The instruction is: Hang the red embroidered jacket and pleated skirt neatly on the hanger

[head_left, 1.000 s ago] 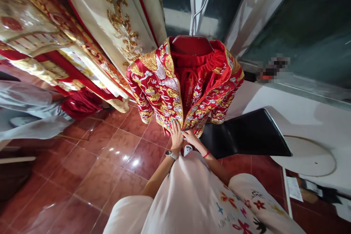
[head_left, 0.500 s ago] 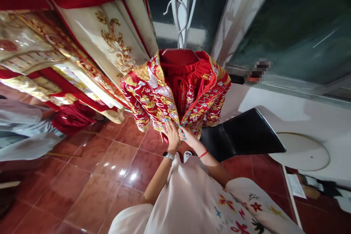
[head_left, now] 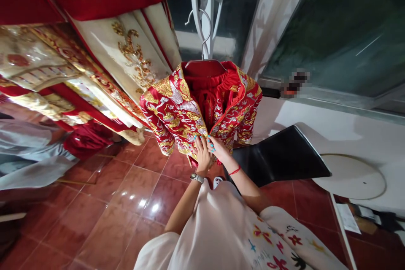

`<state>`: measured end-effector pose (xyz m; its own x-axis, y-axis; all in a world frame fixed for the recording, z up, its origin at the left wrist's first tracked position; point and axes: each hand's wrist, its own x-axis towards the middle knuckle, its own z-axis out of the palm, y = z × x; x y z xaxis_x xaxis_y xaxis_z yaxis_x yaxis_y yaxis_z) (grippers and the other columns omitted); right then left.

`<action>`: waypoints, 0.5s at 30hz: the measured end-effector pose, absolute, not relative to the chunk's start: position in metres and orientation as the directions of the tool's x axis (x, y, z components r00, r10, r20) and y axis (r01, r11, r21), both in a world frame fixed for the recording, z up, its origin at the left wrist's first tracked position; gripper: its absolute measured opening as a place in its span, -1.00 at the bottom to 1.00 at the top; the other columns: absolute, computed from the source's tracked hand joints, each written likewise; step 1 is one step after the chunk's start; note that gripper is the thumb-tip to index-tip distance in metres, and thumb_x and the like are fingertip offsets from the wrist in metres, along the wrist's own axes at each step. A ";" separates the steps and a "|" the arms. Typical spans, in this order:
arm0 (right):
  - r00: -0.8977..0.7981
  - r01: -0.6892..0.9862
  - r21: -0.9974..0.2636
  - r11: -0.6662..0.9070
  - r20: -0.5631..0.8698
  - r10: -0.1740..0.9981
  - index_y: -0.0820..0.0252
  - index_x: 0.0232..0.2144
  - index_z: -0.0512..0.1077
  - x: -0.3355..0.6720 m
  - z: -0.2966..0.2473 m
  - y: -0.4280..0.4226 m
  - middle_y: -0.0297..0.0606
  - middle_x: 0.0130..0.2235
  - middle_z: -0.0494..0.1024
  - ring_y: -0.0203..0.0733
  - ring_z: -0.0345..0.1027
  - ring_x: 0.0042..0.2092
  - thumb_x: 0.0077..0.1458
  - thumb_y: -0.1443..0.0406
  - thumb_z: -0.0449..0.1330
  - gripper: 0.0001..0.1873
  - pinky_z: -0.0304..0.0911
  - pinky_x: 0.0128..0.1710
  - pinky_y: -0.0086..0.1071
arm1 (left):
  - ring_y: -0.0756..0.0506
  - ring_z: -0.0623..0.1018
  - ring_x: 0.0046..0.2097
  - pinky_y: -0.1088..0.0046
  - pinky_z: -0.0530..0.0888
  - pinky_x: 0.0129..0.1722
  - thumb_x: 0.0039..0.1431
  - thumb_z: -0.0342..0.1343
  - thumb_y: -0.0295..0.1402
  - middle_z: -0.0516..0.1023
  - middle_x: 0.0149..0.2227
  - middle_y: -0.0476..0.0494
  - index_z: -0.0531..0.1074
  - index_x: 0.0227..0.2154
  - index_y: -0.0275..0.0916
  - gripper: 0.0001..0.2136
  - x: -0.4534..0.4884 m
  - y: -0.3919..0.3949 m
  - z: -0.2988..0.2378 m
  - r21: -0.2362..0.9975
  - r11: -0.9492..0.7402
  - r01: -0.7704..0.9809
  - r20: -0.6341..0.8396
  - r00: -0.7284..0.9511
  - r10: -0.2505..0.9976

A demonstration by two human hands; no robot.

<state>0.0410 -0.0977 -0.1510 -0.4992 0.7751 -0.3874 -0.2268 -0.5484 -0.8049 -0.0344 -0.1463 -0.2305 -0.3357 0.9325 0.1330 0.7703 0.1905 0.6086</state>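
Observation:
A red jacket [head_left: 177, 114] with gold and silver embroidery hangs on a red hanger [head_left: 204, 66] from a white stand [head_left: 207, 4]. Its front is open and shows a red lining. My left hand [head_left: 201, 155], with a watch on the wrist, pinches the lower edge of the jacket's left front panel. My right hand [head_left: 218, 148], with a red cord at the wrist, grips the lower edge of the right front panel. The two hands meet at the jacket's bottom opening. Both have teal nails.
Cream and red embroidered garments [head_left: 104, 46] hang close on the left. A black chair [head_left: 281, 156] stands right of the jacket, with a white counter [head_left: 348, 135] and a round white board [head_left: 351, 181] behind it. Red tiles [head_left: 110, 202] cover the floor. Someone in grey [head_left: 28, 156] sits far left.
The view has tipped up and shifted, so the jacket sits lower and more to the left. My hands stay together at the jacket's lower front edges, a little higher on the cloth.

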 end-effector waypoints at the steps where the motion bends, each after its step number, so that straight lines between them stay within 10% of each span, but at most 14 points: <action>1: -0.488 -0.246 -0.796 -0.553 -0.391 0.780 0.11 -0.53 0.20 0.040 -0.151 -0.103 -0.58 -0.65 0.04 -0.45 -0.16 -0.62 0.08 0.01 0.22 -0.61 -0.17 -0.61 -0.47 | -0.41 -0.18 0.48 -0.20 -0.27 0.38 0.28 -0.05 -0.27 -0.09 0.45 -0.58 0.05 0.38 -0.49 -0.33 -0.037 -0.144 -0.226 0.600 0.191 0.777 0.143 -0.339 0.930; 10: -0.497 -0.215 -0.821 -0.528 -0.374 0.783 0.11 -0.58 0.20 0.039 -0.124 -0.089 -0.57 -0.67 0.06 -0.47 -0.19 -0.64 -0.02 0.00 0.30 -0.56 -0.22 -0.63 -0.48 | -0.40 -0.10 0.48 -0.21 -0.21 0.39 0.30 -0.17 -0.41 -0.05 0.44 -0.59 0.09 0.35 -0.54 -0.41 -0.045 -0.116 -0.203 0.476 0.184 0.860 0.193 -0.306 0.932; 15: -0.445 -0.018 -0.975 -0.222 -0.191 0.875 0.12 -0.57 0.29 0.053 -0.094 -0.076 -0.48 -0.63 0.18 -0.38 -0.04 -0.59 0.02 -0.07 0.22 -0.56 -0.07 -0.58 -0.44 | -0.41 -0.04 0.47 -0.20 -0.13 0.38 0.33 -0.10 -0.21 0.02 0.42 -0.58 0.11 0.35 -0.46 -0.39 -0.046 -0.129 -0.204 0.488 0.143 0.861 0.244 -0.292 0.925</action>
<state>0.0529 -0.0757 -0.0945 -0.4449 0.8749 -0.1912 -0.0182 -0.2222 -0.9748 -0.0455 -0.1295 -0.2043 -0.2917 0.9248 0.2444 0.8610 0.1425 0.4883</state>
